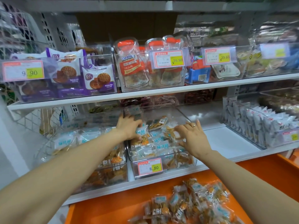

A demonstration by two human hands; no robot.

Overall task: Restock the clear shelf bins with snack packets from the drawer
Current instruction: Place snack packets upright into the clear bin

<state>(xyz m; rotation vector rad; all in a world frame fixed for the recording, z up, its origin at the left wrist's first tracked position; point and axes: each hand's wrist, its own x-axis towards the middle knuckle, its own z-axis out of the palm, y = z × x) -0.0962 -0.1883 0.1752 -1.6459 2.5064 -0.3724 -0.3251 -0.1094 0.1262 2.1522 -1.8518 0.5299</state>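
Note:
A clear shelf bin (pixel 163 172) with an 8.80 price tag sits on the lower shelf, partly filled with clear snack packets (pixel 159 140) of orange crisps. My left hand (pixel 129 126) reaches into the bin and grips one packet near its left side. My right hand (pixel 192 138) lies over the packets on the bin's right side, fingers spread and straight. Below the shelf an orange drawer (pixel 103 210) stands pulled out, with a heap of the same snack packets (pixel 191 206) in it.
A second clear bin (pixel 90 165) of the same packets stands left of the first. A bin of white packets (pixel 262 126) sits at the right. The upper shelf (pixel 161 92) holds bins of purple biscuit packs, orange-capped pouches and others, with price tags hanging in front.

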